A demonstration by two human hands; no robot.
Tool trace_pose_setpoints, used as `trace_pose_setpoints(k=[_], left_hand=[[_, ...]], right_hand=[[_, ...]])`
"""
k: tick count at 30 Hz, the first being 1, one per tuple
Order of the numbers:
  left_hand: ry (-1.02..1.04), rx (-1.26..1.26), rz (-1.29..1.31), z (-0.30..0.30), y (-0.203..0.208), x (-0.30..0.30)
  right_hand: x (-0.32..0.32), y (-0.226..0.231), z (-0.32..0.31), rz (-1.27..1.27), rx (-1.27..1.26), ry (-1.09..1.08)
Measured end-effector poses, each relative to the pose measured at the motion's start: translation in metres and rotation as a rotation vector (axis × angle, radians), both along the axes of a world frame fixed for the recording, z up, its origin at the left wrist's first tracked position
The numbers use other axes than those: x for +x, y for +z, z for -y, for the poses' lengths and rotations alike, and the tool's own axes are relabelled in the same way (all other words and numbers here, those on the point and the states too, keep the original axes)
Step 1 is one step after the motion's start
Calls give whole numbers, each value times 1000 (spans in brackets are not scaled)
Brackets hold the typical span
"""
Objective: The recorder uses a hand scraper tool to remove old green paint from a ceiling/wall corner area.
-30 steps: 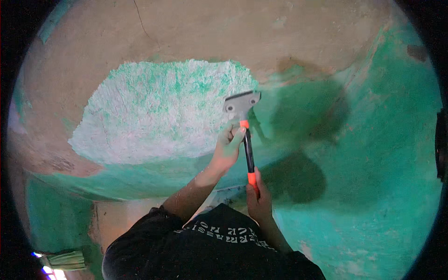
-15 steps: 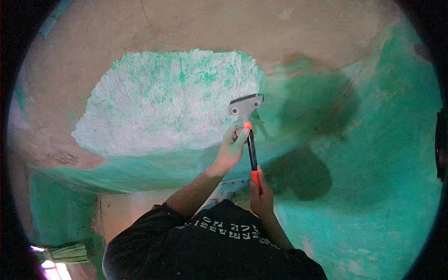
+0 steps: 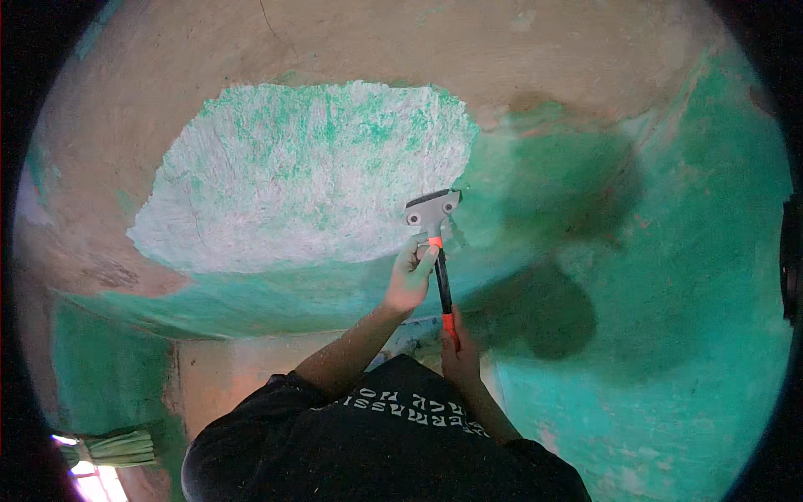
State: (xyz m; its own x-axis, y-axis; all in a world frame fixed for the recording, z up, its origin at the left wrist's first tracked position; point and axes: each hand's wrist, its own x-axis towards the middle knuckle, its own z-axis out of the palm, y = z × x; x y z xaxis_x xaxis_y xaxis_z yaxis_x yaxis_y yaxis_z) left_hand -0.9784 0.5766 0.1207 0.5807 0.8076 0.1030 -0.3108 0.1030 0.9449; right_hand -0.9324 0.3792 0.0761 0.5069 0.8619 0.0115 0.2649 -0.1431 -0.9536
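Observation:
A long-handled scraper (image 3: 432, 210) with a wide grey head and a black and orange handle is held in both my hands. My left hand (image 3: 410, 276) wraps the upper handle just below the head, its thumb lying along the orange band. Lower down, my right hand (image 3: 461, 358) grips the orange end of the handle. The scraper's head lies over the lower right edge of a whitish patch (image 3: 293, 180) streaked with green. Green paint (image 3: 535, 184) borders that patch on the right and below. Whether the blade touches the surface is hard to tell.
Bare brownish plaster (image 3: 376, 42) spreads above and to the left of the patch. Dark shadows fall on the green surface to the right. A green curtain (image 3: 121, 449) hangs at a bright window (image 3: 99, 484) in the lower left corner.
The scraper has shifted down and slightly left, its head drawn back toward me along the patch's right edge. Both hands have moved with it and keep their grip.

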Motion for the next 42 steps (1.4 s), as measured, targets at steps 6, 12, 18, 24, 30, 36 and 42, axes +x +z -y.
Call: trace_pose_setpoints(k=[6,12,18,24,30,36,42], left_hand=[[-11,44,69,-1,7,5],[-9,29,20,0,7,3],[-27,77,23,-1,4,5],[-29,43,12,-4,4,7],[23,6,-23,-1,10,3],[-15,87,9,-1,26,3],[51,86,-86,0,9,-3]], right_hand=[[5,-4,-3,111,0,-8],[7,-8,-2,42,67,7],[5,11,1,20,-41,-12],[8,-15,-4,161,91,-22],[10,-13,-5,45,22,14],[5,-5,-12,76,143,-28],[7,-19,-2,94,89,3]])
